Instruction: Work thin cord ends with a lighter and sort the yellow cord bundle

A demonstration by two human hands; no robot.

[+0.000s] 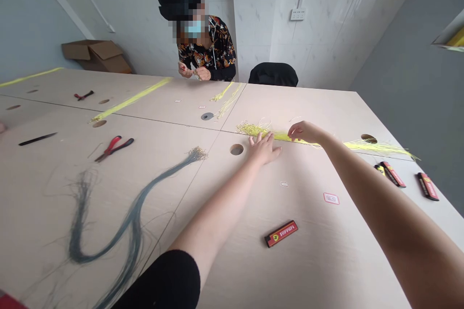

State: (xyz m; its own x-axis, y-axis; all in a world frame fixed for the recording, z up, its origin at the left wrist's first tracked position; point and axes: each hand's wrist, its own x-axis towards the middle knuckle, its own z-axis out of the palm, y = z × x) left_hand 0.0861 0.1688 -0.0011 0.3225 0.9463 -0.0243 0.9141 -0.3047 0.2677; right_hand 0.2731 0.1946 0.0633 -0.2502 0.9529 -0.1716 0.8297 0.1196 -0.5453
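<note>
Both my arms reach far across a pale wooden table [311,251]. My left hand [264,148] lies flat with fingers stretched out, its fingertips at the near edge of a long bundle of thin yellow wires [253,130]. My right hand [303,131] hovers over the same bundle a little to the right, fingers curled down onto the strands; whether it grips any of them I cannot make out. The yellow bundle runs on to the right toward a round table hole [369,138].
A bundle of grey wires [130,212] curves across the near left. Red-handled pliers [114,147] and a black tool [37,139] lie at left. A red lighter [281,233] lies near me, more of them [392,174] at right. A person [203,38] works opposite with more yellow wires [226,96].
</note>
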